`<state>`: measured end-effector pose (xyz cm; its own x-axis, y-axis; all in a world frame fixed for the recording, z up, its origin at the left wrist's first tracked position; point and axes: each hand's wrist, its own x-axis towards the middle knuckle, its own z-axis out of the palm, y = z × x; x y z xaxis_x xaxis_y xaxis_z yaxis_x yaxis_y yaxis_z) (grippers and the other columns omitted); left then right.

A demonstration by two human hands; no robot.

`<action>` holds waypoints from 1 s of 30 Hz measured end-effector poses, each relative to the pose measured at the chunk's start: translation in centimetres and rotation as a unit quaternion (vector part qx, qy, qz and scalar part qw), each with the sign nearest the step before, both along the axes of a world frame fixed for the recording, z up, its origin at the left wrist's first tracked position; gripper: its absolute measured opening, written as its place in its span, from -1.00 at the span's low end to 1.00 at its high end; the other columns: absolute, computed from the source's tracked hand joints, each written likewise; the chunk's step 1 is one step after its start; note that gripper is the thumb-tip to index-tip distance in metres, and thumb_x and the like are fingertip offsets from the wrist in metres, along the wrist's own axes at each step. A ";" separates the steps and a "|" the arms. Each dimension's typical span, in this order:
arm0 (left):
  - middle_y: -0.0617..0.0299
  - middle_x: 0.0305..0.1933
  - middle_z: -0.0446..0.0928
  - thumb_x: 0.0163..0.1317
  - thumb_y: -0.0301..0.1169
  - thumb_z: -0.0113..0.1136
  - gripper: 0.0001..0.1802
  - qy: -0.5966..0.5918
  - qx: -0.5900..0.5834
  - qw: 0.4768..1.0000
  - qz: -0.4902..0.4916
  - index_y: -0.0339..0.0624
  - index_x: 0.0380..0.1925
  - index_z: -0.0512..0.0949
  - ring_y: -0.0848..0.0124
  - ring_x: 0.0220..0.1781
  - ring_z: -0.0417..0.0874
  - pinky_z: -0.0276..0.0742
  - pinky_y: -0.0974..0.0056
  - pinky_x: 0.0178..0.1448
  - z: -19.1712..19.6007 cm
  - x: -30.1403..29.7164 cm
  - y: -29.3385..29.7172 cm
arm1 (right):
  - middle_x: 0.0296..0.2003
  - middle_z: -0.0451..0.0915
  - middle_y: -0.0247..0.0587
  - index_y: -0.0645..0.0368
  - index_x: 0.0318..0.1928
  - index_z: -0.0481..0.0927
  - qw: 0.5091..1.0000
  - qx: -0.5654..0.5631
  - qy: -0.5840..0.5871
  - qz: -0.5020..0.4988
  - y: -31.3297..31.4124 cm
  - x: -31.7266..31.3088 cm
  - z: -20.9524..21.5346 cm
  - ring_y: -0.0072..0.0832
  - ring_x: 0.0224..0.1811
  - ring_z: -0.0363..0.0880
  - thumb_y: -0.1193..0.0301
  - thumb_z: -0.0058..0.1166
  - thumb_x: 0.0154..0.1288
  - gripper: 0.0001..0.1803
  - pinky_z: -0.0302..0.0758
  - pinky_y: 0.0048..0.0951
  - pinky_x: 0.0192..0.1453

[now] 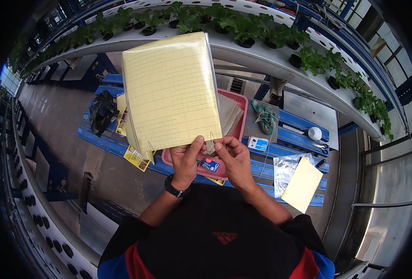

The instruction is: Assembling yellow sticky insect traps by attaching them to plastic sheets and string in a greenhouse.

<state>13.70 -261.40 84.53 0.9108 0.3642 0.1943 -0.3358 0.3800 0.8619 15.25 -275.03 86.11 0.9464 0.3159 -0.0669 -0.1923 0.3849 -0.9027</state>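
Observation:
A large yellow sheet (pixel 171 88) with a printed grid and a glossy clear cover stands up in front of me. My left hand (pixel 186 163) is closed on its lower edge, thumb on the near face. At the lower right corner my right hand (pixel 235 162) pinches with thumb and forefinger beside a thin wire clip (pixel 211 136). Whether those fingertips hold the clip or the sheet's edge is hard to make out. Another wire clip (pixel 150 145) sits at the lower left corner. Below the hands, a small blue and red box (pixel 210 165) lies in a pink tray (pixel 244 100).
The blue slatted bench (pixel 280 151) holds a black plastic bag (pixel 103 113), green cloth (pixel 265 122), white-blue box (pixel 258 143), string ball (pixel 314 133), scissors (pixel 321 147), and another yellow sheet (pixel 302 186) on clear plastic (pixel 282 169). Behind runs a white growing channel (pixel 271 65) with potted leafy plants (pixel 245 30).

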 end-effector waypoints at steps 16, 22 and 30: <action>0.27 -0.42 0.62 0.32 -0.51 0.19 -0.92 0.035 -0.016 0.998 -0.042 -0.28 -0.29 0.63 0.59 -0.39 0.58 0.48 0.48 -0.27 0.3 -0.5 -0.8 | -0.31 0.66 -0.07 0.39 -0.04 0.61 0.856 -0.243 -0.401 -0.216 -1.7 1.0 -1.4 -0.43 -0.37 0.62 0.58 0.43 0.00 -0.55 0.54 -0.48 -0.26; 0.29 -0.39 0.62 0.32 -0.52 0.20 -0.93 0.013 0.037 0.998 -0.045 -0.27 -0.26 0.64 0.61 -0.39 0.58 0.50 0.50 -0.29 0.5 -0.5 -0.8 | -0.33 0.67 -0.03 0.40 -0.10 0.63 0.836 -0.236 -0.428 -0.248 -1.6 1.3 -1.1 -0.40 -0.37 0.65 0.61 0.44 -0.03 -0.58 0.57 -0.50 -0.29; 0.30 -0.39 0.63 0.31 -0.52 0.20 -0.92 0.030 0.033 0.996 -0.071 -0.26 -0.25 0.64 0.60 -0.39 0.59 0.53 0.49 -0.28 -0.9 -0.5 0.4 | -0.30 0.67 -0.03 0.38 -0.07 0.60 0.842 -0.247 -0.420 -0.232 -1.8 1.3 -1.7 -0.37 -0.30 0.68 0.58 0.45 -0.03 -0.55 0.59 -0.47 -0.21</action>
